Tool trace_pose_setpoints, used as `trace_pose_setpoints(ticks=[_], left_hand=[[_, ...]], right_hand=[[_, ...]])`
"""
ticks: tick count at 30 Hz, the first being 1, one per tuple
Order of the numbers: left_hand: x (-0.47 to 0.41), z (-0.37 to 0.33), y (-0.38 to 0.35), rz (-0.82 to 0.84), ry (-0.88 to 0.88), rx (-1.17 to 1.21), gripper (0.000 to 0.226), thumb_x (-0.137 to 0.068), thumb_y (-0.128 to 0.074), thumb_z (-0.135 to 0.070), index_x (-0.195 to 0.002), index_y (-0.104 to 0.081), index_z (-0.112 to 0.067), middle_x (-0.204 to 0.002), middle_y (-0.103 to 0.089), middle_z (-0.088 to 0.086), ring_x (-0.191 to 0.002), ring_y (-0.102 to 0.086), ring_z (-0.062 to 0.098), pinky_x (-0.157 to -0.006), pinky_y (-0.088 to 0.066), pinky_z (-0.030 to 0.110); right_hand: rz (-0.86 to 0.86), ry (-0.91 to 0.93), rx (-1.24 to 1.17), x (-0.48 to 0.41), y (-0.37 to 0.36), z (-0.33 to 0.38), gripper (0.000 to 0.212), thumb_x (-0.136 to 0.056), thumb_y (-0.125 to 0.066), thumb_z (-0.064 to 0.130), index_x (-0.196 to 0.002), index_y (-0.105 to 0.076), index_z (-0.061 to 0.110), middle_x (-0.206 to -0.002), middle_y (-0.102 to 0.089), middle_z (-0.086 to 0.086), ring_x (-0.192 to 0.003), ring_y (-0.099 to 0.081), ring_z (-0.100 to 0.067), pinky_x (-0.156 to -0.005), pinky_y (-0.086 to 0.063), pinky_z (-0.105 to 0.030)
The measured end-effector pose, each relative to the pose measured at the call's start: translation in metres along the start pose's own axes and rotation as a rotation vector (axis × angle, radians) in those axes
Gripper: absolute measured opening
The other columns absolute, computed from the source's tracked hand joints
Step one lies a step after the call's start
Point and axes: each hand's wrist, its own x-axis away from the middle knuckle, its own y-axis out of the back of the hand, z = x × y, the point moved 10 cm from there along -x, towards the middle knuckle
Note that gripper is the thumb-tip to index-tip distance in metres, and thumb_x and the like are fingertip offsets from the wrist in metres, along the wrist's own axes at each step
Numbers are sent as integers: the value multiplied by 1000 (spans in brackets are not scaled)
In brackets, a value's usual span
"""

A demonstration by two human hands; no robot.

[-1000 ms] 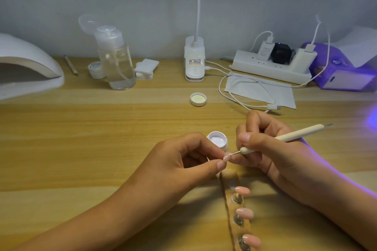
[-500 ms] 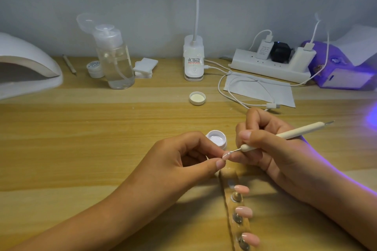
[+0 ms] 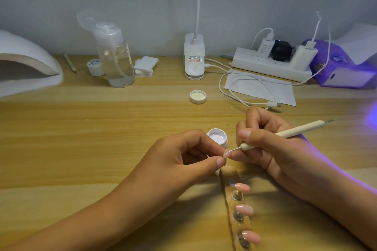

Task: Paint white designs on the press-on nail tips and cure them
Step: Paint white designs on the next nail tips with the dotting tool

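Note:
My left hand point(image 3: 183, 161) pinches a small pink nail tip point(image 3: 226, 154) between thumb and forefinger above the table. My right hand point(image 3: 269, 149) grips a cream dotting pen point(image 3: 285, 133) like a pencil, and its metal point touches the held tip. Just behind the fingers sits an open pot of white gel point(image 3: 217, 137). A clear holder strip point(image 3: 237, 210) lies in front of the hands, carrying three pink nail tips point(image 3: 244, 209) on metal studs. The white curing lamp point(image 3: 26, 65) stands at the far left.
The pot's lid point(image 3: 197, 96) lies further back. Along the wall stand a pump bottle point(image 3: 115, 57), a small white jar point(image 3: 94, 66), cotton pads point(image 3: 144, 65), a clip lamp base point(image 3: 194, 57), a power strip point(image 3: 273, 66) with cables, and a purple box point(image 3: 342, 69).
Both hands stay nearly still with the pen point at the held nail tip; the view shifts only slightly.

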Motion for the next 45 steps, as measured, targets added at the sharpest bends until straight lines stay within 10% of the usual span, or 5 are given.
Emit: trace_pose_setpoints(ticks=[13, 23, 28, 35, 45], left_hand=[[0, 1, -1, 14, -6, -9, 8, -78, -73, -26, -86, -73, -25, -85, -73, 4, -78, -65, 12, -72, -53, 25], [0, -1, -2, 14, -17, -21, 7, -78, -72, -26, -85, -73, -26, -82, -73, 0, -75, -63, 9, -70, -51, 24], [0, -6, -3, 24, -36, 38, 6, -80, -71, -22, -84, -72, -26, -82, -72, -10, -75, -61, 4, -68, -47, 15], [-2, -3, 30, -250, 26, 212, 6, -83, -71, -33, -82, -65, -35, -93, -61, -9, -62, -57, 9, -53, -46, 20], [-2, -2, 17, -160, 128, 287, 6, -96, -52, -21, -91, -53, -25, -105, -73, 1, -80, -74, 30, -62, -59, 27]], right_hand=[[-10, -5, 5, -1, 1, -1, 26, -67, -70, 3, -57, -49, 16, -56, -43, -3, -48, -43, -7, -59, -56, -25], [-59, 163, 42, -3, 18, 15, 35, -73, -75, 55, -77, -62, 22, -60, -47, 5, -57, -47, -7, -76, -54, -27], [-198, 364, 362, 7, 28, 35, 18, -82, -66, 26, -98, -74, 26, -106, -71, 7, -94, -64, -5, -82, -51, -19], [-206, 581, 605, 24, 7, 48, 15, -87, -55, 22, -97, -65, 18, -93, -66, 9, -86, -61, -15, -79, -49, -23], [-181, 474, 685, 13, 7, 37, 13, -89, -56, 34, -92, -64, 24, -86, -62, 6, -83, -58, -18, -76, -45, -17]])
